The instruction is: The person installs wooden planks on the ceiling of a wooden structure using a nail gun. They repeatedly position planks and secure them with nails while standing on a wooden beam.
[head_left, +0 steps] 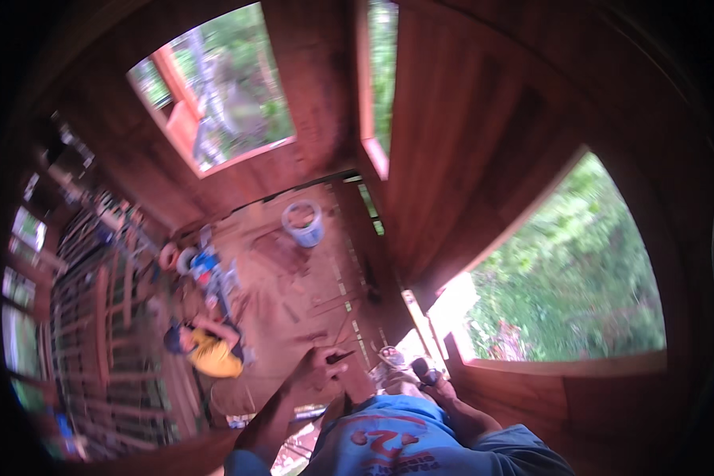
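Observation:
My left hand [321,365] is at the lower middle, fingers curled round a small dark object [339,357] that is too blurred to name. A wooden board [357,381] shows just right of it, beside my legs. My right hand [440,390] grips a dark tool [423,373], perhaps a hammer or drill, low at the right beside my blue shirt. My sandalled foot [391,357] shows between the two hands, on a narrow ledge by the gapped floor edge.
A co-worker in a yellow shirt [214,357] crouches at left near blue items and tools [205,266]. A white bucket [301,230] stands on the floor [266,206] among wood offcuts. Window openings [563,270] cut the plank walls [460,143]; slatted framing [111,341] runs along the left.

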Action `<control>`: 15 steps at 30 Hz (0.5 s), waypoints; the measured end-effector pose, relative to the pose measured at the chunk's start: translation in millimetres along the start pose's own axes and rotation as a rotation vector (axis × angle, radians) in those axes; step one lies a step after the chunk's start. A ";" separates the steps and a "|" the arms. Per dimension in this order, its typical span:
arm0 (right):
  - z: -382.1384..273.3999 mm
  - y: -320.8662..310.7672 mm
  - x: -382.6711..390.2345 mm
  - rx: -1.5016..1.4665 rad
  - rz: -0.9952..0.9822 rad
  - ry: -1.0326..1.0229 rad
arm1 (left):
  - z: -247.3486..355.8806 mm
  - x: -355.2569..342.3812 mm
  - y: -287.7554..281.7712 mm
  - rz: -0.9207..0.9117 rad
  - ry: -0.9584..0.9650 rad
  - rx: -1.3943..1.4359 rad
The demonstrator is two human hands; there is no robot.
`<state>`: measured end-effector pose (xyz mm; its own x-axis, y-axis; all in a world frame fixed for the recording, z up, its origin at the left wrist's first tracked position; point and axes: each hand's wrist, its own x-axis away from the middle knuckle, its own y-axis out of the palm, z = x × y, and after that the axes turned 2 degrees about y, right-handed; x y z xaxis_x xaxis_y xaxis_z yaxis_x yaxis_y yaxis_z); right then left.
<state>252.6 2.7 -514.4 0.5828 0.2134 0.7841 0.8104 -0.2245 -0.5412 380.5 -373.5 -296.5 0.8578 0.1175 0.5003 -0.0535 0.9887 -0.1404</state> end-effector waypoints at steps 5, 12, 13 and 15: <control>-3.1 26.8 19.4 -0.135 0.019 -0.029 | 77.6 -16.6 -24.7 0.003 0.269 -0.425; 1.3 13.5 76.3 -0.450 0.196 0.092 | 286.6 -48.9 5.4 -0.150 1.119 -0.676; -4.1 -1.1 97.0 -0.471 0.181 0.079 | 316.8 -27.4 14.2 -0.121 1.187 -0.757; 13.6 5.3 94.9 -0.577 0.307 0.129 | 380.8 -9.1 43.5 -0.189 1.345 -0.820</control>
<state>313.0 34.7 -446.9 0.7409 -0.0488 0.6699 0.4256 -0.7374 -0.5244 175.8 -296.0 18.1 0.6506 -0.6015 -0.4636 -0.0013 0.6096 -0.7927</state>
